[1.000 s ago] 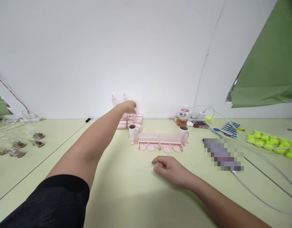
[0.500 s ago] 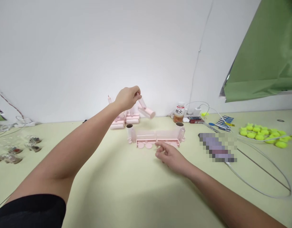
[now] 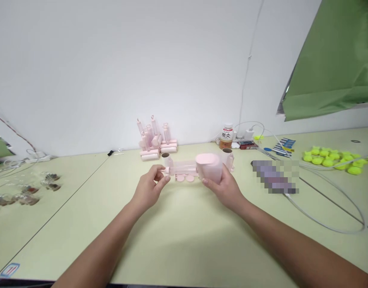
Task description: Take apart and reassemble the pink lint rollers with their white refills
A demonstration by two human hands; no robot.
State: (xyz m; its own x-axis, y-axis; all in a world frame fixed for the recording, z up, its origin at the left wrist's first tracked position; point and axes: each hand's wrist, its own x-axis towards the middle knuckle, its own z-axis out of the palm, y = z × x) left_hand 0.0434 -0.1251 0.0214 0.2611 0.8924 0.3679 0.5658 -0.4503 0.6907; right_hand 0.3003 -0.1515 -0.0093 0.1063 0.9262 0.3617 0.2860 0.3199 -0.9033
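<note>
Both of my hands are at a pink lint roller [image 3: 208, 168] above the table, its translucent, rounded head turned toward me. My right hand [image 3: 228, 186] wraps around the head from the right, thumb in front. At the opposite end, my left hand [image 3: 152, 184] pinches the tip of the clear pink handle [image 3: 184, 168] between thumb and fingers. Just behind stand two upright paper rolls with brown cores, a left roll [image 3: 165, 158] and a right roll [image 3: 227, 154]. Small pink oval pieces [image 3: 185, 177] lie under the handle, and the lint roller hides much of the pink parts there.
Several pink lint rollers [image 3: 155, 140] are grouped against the wall. A supplement bottle [image 3: 226, 137] and cables stand right of them. Further right lie a blurred-out phone [image 3: 273, 178] on a cable and yellow-green pieces [image 3: 333, 158]. Bagged small items [image 3: 28, 190] lie far left.
My left hand has come down from the group by the wall, bringing the lint roller toward me. My right hand has risen slightly and closed around its head.
</note>
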